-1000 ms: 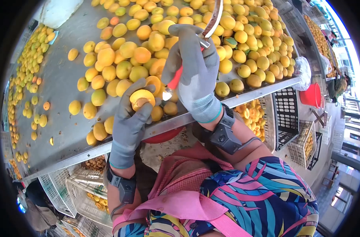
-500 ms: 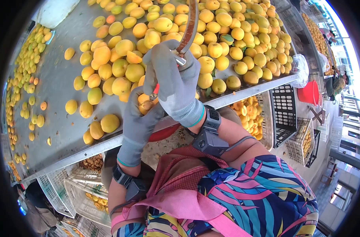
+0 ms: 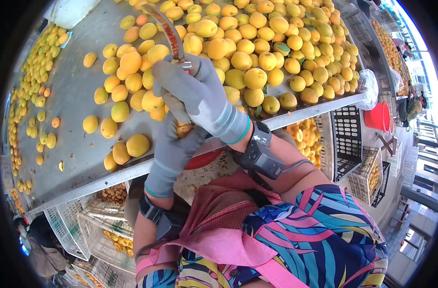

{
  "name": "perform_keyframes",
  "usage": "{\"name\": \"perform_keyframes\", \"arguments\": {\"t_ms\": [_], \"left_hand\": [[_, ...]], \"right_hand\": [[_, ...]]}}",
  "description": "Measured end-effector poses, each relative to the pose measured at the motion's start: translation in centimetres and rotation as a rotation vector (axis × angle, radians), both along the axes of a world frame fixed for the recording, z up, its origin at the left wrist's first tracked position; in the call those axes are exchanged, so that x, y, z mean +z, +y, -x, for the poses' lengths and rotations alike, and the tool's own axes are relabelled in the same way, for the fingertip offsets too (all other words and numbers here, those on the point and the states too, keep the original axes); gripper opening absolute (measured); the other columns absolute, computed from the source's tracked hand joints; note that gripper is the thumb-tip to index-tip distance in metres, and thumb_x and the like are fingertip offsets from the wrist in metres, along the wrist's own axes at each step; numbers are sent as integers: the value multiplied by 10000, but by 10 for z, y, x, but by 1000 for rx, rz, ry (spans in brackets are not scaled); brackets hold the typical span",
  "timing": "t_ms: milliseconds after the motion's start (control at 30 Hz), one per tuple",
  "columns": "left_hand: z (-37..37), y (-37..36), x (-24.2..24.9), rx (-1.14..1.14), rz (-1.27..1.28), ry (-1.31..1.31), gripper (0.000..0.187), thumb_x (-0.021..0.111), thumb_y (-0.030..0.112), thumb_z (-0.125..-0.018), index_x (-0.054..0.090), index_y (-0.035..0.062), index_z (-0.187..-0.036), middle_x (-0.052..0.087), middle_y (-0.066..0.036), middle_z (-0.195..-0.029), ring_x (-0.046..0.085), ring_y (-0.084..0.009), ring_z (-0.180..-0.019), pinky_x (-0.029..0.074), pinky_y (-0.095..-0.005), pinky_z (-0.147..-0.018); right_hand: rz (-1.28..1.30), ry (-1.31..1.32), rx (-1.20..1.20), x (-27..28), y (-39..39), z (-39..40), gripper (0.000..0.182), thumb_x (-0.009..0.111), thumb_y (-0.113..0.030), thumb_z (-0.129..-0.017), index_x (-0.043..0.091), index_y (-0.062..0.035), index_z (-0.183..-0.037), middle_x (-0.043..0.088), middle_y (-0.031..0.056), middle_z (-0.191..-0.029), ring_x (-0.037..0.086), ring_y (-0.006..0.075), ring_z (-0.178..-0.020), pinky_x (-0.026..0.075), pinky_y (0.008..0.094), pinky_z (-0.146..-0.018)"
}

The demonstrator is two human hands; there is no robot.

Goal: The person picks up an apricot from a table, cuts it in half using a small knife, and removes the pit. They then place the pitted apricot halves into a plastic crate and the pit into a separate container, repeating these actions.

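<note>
My right hand [image 3: 195, 91], in a grey glove, is wrapped round the handle of a curved knife [image 3: 170, 32]. Its rust-brown blade points up and to the left over the fruit. Just below, my gloved left hand [image 3: 174, 150] is closed on an apricot [image 3: 184, 128], mostly hidden between the two hands. The hands are close together at the near edge of the metal table [image 3: 79, 153]. A heap of yellow-orange apricots [image 3: 267, 61] lies beyond them, and a few apricots [image 3: 138, 145] rest to the left of my left hand.
Below the table edge at right stands a crate of halved apricots [image 3: 305, 139], beside a black crate [image 3: 347, 129] and a red bucket [image 3: 378, 116]. White crates [image 3: 67, 230] are under the left side. Greener fruit [image 3: 39, 62] lies along the far left.
My right hand has shifted left, and the knife blade has swung from upright to leaning left. My left hand stays low beside it, with the apricot less visible.
</note>
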State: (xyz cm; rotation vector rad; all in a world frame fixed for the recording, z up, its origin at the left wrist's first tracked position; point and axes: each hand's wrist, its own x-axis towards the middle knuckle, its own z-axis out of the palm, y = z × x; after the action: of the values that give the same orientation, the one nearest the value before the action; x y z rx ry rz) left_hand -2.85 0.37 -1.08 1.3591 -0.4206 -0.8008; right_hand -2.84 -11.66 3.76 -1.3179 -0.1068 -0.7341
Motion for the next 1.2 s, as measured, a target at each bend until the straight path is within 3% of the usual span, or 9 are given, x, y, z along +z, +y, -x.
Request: {"name": "perform_keyframes", "arguments": {"t_ms": [167, 233, 467, 633, 733, 800, 1067, 1133, 1200], "left_hand": [[-9, 3, 14, -167, -81, 106, 289, 668, 51, -809, 564, 37, -1078, 620, 0, -901, 566, -61, -769, 478, -217, -666], [-9, 4, 15, -174, -103, -37, 252, 685, 63, -789, 597, 38, -1023, 616, -1, -858, 558, -54, -726, 468, -204, -628], [-17, 12, 23, -312, -215, 85, 310, 720, 82, -759, 593, 48, -1039, 622, -14, -884, 590, -80, -795, 492, -251, -689], [-18, 10, -5, -345, -185, -936, 473, 744, 94, -746, 518, 46, -1159, 603, -43, -1032, 584, -139, -944, 485, -294, -812], [-14, 6, 19, -229, -185, -219, 540, 721, 69, -760, 467, 39, -1235, 593, -64, -1073, 577, -169, -987, 476, -293, -853], [-14, 5, 21, -208, -115, -207, 569, 705, 56, -766, 444, 30, -1271, 581, -79, -1103, 575, -175, -992, 471, -294, -865], [-23, 13, 21, -28, -141, -543, 738, 609, -24, -754, 299, 21, -1423, 516, -133, -1224, 542, -187, -1060, 456, -289, -886], [-26, 12, 19, 7, -187, -659, 792, 584, -44, -734, 242, 24, -1445, 512, -146, -1235, 521, -199, -1097, 446, -296, -905], [-27, 11, 23, -8, -187, -627, 810, 582, -50, -727, 222, 23, -1449, 497, -158, -1261, 517, -217, -1118, 439, -307, -919]], "right_hand": [[336, -205, -60, -6, -13, -7, 173, 627, -174, -877, 635, -6, -836, 522, -48, -613, 460, 17, -530, 370, 195, -490], [-354, 329, 504, 22, -20, 10, 257, 581, -188, -904, 594, -18, -712, 471, -37, -535, 435, 39, -469, 329, 194, -452], [-547, 244, 624, 16, -22, 12, 392, 487, -227, -947, 519, -29, -610, 399, -14, -460, 371, 73, -386, 284, 205, -405], [-243, 201, 294, 18, -13, 11, 421, 401, -313, -975, 483, -38, -667, 442, 15, -501, 373, 119, -339, 319, 250, -353], [-692, 256, 276, 15, -22, 11, 385, 367, -347, -988, 464, -55, -758, 346, -12, -502, 349, 115, -344, 305, 256, -353], [-809, 153, 296, 18, -34, 14, 315, 465, -257, -954, 524, -39, -734, 450, 21, -505, 409, 132, -333, 342, 258, -334], [-221, 865, 224, 22, -27, 29, 243, 667, -192, -836, 560, -41, -993, 522, -23, -616, 466, 63, -432, 361, 217, -414], [335, 729, 104, 14, -16, 25, 337, 664, -275, -779, 580, -27, -991, 620, 120, -725, 622, 231, -611, 482, 322, -562], [288, 898, 202, 13, -15, 30, 420, 684, -257, -742, 533, -25, -1057, 622, 155, -797, 638, 331, -780, 497, 401, -693]]}}
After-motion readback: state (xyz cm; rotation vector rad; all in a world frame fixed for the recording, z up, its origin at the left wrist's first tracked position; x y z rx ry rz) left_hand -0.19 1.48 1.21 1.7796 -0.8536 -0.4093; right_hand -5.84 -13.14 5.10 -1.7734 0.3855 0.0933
